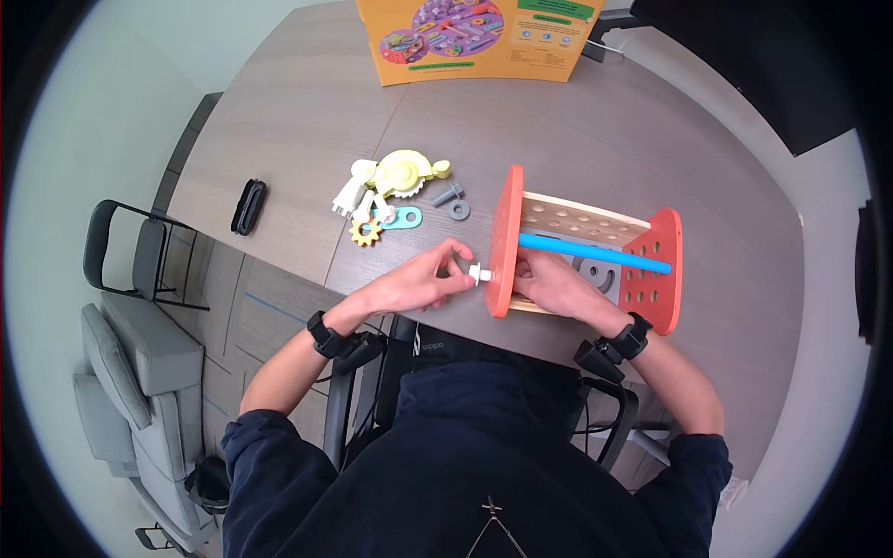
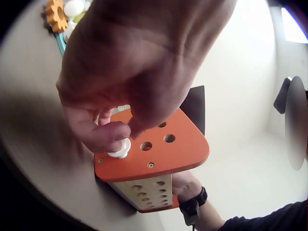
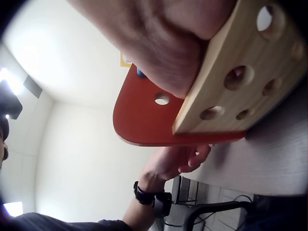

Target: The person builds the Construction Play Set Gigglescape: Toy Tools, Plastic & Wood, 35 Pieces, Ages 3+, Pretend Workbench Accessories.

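A toy toolbox with red end panels (image 1: 507, 237), perforated wooden sides (image 1: 586, 219) and a blue rod (image 1: 595, 253) sits near the table's front edge. A white plastic bolt (image 1: 478, 274) sticks out from the left panel's outer face. Thumb and finger of my left hand (image 1: 419, 281) pinch its head (image 2: 121, 148), close to a panel corner. My right hand (image 1: 558, 284) reaches inside the toolbox, its fingers near the inner face of that panel, opposite the bolt. Those fingertips are hidden; I cannot tell what they hold. Behind that hand lies a grey curved piece (image 1: 595, 272).
Left of the toolbox lie a yellow wheel-shaped piece (image 1: 405, 172), an orange gear (image 1: 365, 232), a teal strip (image 1: 406, 218), white pieces (image 1: 350, 197), a grey bolt (image 1: 448, 194) and a grey ring (image 1: 459, 210). A black case (image 1: 248, 206) lies farther left. A yellow-orange printed box (image 1: 479, 42) stands behind.
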`<state>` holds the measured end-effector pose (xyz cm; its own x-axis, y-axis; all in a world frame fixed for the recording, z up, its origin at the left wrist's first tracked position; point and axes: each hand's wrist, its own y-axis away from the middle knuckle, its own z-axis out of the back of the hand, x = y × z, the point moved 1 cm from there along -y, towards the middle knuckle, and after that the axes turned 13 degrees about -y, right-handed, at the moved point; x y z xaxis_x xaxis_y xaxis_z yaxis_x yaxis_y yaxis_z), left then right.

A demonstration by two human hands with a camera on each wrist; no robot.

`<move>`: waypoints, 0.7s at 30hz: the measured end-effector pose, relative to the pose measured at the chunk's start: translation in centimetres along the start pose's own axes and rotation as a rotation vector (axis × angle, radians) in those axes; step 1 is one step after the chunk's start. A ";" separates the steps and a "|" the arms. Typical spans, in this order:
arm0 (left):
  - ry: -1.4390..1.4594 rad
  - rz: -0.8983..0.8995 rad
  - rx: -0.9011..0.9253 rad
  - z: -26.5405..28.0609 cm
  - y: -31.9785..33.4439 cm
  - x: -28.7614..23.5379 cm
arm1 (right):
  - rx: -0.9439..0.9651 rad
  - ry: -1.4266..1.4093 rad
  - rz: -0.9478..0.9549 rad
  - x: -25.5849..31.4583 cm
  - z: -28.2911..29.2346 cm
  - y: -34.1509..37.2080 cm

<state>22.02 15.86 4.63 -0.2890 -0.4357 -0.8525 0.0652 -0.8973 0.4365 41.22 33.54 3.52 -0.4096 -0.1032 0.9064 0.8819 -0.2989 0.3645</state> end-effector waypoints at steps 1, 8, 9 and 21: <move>-0.024 0.049 0.011 0.2 -0.1 -0.1 | 0.015 0.012 -0.036 0.6 0.0 0.1; -0.053 0.042 0.123 -0.4 -1.8 2.0 | 0.017 0.038 -0.039 1.4 0.1 0.4; -0.050 -0.031 0.056 -0.6 -1.0 1.5 | -0.004 0.018 0.004 0.6 0.0 0.3; -0.004 0.002 0.131 -0.4 -1.5 2.1 | -0.009 0.052 -0.012 1.0 0.1 0.4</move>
<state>21.72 16.29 2.07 -0.2928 -0.4371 -0.8504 -0.0596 -0.8793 0.4725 41.22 33.41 4.57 -0.4322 -0.1489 0.8894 0.8748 -0.3086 0.3734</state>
